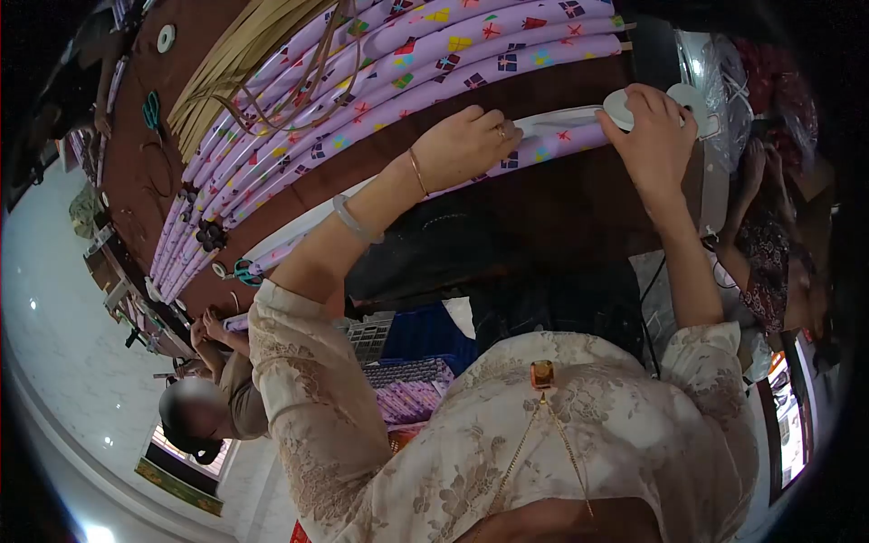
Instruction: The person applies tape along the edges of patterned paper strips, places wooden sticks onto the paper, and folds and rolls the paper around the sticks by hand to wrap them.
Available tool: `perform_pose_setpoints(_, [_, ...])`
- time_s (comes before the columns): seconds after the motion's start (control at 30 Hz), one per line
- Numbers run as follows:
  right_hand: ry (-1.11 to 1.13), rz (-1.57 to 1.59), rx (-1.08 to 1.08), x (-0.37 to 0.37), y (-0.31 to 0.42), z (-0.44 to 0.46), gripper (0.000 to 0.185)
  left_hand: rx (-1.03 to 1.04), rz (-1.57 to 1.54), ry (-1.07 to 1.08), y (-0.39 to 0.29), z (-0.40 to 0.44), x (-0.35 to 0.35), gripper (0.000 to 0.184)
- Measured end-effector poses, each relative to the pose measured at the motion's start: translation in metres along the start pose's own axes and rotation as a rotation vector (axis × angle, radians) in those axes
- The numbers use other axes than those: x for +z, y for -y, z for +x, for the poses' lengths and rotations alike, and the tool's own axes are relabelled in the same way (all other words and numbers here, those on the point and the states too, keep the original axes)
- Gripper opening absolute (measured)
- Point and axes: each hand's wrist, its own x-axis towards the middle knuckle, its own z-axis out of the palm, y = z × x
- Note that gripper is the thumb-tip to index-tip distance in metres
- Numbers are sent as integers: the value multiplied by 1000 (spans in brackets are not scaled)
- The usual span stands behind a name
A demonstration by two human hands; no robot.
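Observation:
A long lilac paper roll printed with gift boxes lies along the near table edge, in front of my body. A strip of white tape runs along it between my hands. My left hand, with a ring and bracelets, is closed with its fingertips at the strip and roll. My right hand is curled around a white tape roll near the roll's right end. A second white disc-shaped roll shows just beyond its fingers.
Several similar lilac rolls lie across the brown table, with tan strips over them. Teal scissors lie left of my forearm, more scissors farther off. A co-worker sits at left, another person at right.

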Motion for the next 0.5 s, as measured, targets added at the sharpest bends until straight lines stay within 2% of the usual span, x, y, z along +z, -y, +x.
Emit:
perform_pose_setpoints(0.17, [0,21,-3,-1,0,1,39,-95,-41,-15,-5,15,5,38])
perform_pose_setpoints(0.5, [0,-2,-4,0,1,2,39,-109,-86,-118,-3,21,13,38])
